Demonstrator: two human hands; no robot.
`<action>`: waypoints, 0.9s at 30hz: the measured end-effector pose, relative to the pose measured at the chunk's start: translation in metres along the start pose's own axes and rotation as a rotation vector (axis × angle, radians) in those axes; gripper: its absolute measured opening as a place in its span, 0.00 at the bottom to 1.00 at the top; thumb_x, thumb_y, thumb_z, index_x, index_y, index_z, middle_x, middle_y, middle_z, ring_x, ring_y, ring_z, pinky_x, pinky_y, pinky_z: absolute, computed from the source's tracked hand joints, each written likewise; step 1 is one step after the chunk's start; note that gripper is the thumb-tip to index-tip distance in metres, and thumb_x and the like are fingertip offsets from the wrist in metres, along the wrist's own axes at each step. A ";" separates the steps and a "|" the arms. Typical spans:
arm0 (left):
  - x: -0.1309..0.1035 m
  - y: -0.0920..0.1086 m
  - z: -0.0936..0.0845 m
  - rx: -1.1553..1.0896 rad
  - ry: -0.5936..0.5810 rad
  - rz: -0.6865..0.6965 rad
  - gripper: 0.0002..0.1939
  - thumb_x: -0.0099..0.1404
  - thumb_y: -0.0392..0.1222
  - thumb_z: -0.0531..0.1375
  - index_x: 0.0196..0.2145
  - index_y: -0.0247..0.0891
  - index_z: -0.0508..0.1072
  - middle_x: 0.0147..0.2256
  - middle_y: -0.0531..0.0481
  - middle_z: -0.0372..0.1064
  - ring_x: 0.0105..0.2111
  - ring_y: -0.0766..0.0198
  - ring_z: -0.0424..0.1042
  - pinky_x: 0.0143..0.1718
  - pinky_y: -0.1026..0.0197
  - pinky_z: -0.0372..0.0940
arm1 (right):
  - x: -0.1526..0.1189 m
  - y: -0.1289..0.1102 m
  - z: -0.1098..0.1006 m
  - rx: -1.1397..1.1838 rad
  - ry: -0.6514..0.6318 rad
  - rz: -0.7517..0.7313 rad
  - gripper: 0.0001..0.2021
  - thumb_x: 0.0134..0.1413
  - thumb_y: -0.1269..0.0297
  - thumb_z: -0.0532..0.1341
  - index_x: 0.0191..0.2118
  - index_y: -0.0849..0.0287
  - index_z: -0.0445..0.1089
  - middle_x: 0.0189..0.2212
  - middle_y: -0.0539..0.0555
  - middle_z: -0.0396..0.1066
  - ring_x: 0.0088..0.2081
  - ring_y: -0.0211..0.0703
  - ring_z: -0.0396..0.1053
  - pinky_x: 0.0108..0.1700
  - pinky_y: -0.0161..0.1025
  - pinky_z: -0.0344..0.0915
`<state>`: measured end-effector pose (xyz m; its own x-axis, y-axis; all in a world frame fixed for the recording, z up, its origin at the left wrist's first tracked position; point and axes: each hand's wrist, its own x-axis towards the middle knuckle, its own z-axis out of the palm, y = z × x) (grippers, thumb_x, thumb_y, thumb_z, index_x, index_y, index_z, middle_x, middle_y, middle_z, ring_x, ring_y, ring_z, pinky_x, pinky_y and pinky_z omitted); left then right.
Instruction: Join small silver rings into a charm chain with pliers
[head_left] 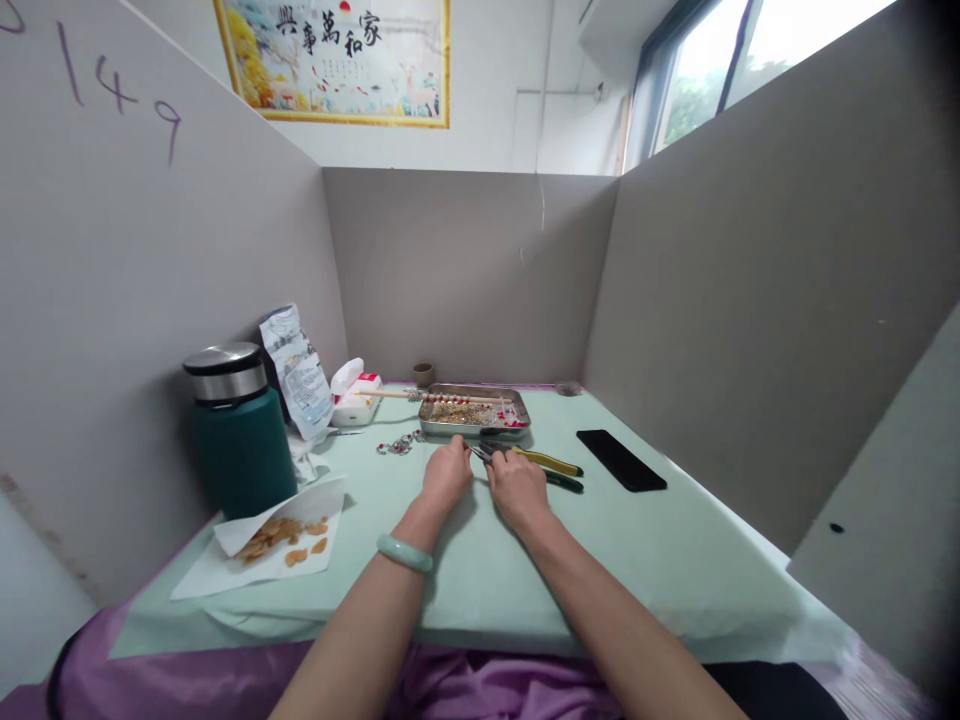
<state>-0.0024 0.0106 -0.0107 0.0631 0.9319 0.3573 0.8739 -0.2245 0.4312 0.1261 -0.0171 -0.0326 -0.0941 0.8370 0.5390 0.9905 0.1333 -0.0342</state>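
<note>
My left hand [448, 472], with a pale green bangle [405, 553] on its wrist, is closed in a pinch over the table. What it pinches is too small to make out. Close beside it, my right hand [519, 488] is closed on pliers [480, 454], whose metal tip points at my left fingertips. A yellow handle [553, 462] and a dark green handle [564, 483] stick out to the right of that hand. Which handle belongs to the gripped tool is hidden. Just beyond my left hand lies a beaded chain [401, 442] with red beads.
Behind my hands stands a metal tray [474, 431] of small beads, a beaded stick [390, 394] across it. A black phone [621, 460] lies right. Leftward are a green flask [244, 450], a silvery pouch [298, 370], tissues [358, 408] and snack flakes [274, 537] on paper. Partitions [472, 275] enclose the table.
</note>
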 end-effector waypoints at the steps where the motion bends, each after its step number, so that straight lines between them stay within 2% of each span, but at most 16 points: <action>1: 0.001 0.000 0.001 -0.028 0.005 0.001 0.10 0.64 0.39 0.49 0.38 0.35 0.68 0.33 0.40 0.73 0.35 0.57 0.71 0.34 0.60 0.58 | 0.000 0.000 0.000 0.007 -0.005 0.011 0.10 0.59 0.59 0.52 0.37 0.59 0.67 0.35 0.57 0.70 0.39 0.46 0.66 0.35 0.38 0.53; 4: 0.004 -0.002 0.003 -0.191 0.029 0.017 0.08 0.63 0.38 0.50 0.34 0.36 0.68 0.32 0.43 0.72 0.33 0.60 0.70 0.33 0.62 0.57 | 0.000 0.000 -0.002 0.051 -0.024 0.056 0.11 0.60 0.58 0.51 0.37 0.58 0.67 0.34 0.55 0.70 0.37 0.43 0.67 0.34 0.37 0.53; 7: 0.007 -0.002 0.005 -0.459 0.011 0.023 0.07 0.61 0.38 0.51 0.29 0.37 0.67 0.25 0.50 0.68 0.26 0.65 0.66 0.28 0.64 0.56 | 0.000 -0.001 -0.005 0.122 -0.036 0.097 0.13 0.62 0.57 0.49 0.37 0.57 0.67 0.34 0.54 0.71 0.35 0.40 0.68 0.33 0.35 0.52; 10: 0.007 -0.001 0.003 -0.792 -0.110 -0.062 0.06 0.60 0.39 0.51 0.28 0.37 0.65 0.17 0.56 0.58 0.17 0.70 0.57 0.22 0.67 0.52 | 0.001 0.000 -0.006 0.191 -0.070 0.116 0.14 0.62 0.57 0.48 0.36 0.57 0.68 0.33 0.53 0.72 0.35 0.40 0.69 0.32 0.35 0.52; 13: 0.005 0.001 0.000 -1.083 -0.219 -0.153 0.06 0.58 0.42 0.53 0.29 0.37 0.64 0.15 0.60 0.52 0.13 0.73 0.50 0.17 0.68 0.49 | 0.003 0.001 -0.008 0.252 -0.104 0.110 0.16 0.62 0.56 0.47 0.35 0.58 0.68 0.32 0.53 0.72 0.35 0.39 0.69 0.32 0.34 0.52; 15: 0.003 0.001 -0.003 -1.197 -0.246 -0.165 0.06 0.57 0.42 0.54 0.29 0.36 0.63 0.14 0.61 0.51 0.12 0.74 0.47 0.16 0.68 0.48 | 0.003 0.001 -0.010 0.275 -0.106 0.109 0.17 0.62 0.55 0.47 0.35 0.58 0.68 0.32 0.53 0.72 0.35 0.39 0.69 0.32 0.34 0.51; 19: 0.002 0.000 -0.005 -1.262 -0.274 -0.167 0.06 0.56 0.41 0.54 0.30 0.36 0.63 0.14 0.61 0.51 0.12 0.75 0.45 0.15 0.69 0.47 | 0.003 0.001 -0.010 0.275 -0.114 0.122 0.17 0.62 0.55 0.47 0.35 0.58 0.69 0.32 0.53 0.72 0.35 0.39 0.68 0.32 0.34 0.51; 27: 0.004 0.000 -0.001 -1.211 -0.273 -0.141 0.08 0.56 0.44 0.55 0.29 0.36 0.62 0.14 0.62 0.51 0.12 0.75 0.46 0.15 0.69 0.47 | 0.004 0.000 -0.009 0.256 -0.121 0.123 0.17 0.62 0.55 0.47 0.34 0.58 0.69 0.33 0.54 0.72 0.35 0.40 0.69 0.32 0.34 0.51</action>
<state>-0.0024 0.0135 -0.0083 0.2293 0.9653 0.1252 -0.1144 -0.1011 0.9883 0.1270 -0.0186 -0.0230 -0.0012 0.9103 0.4140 0.9391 0.1433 -0.3123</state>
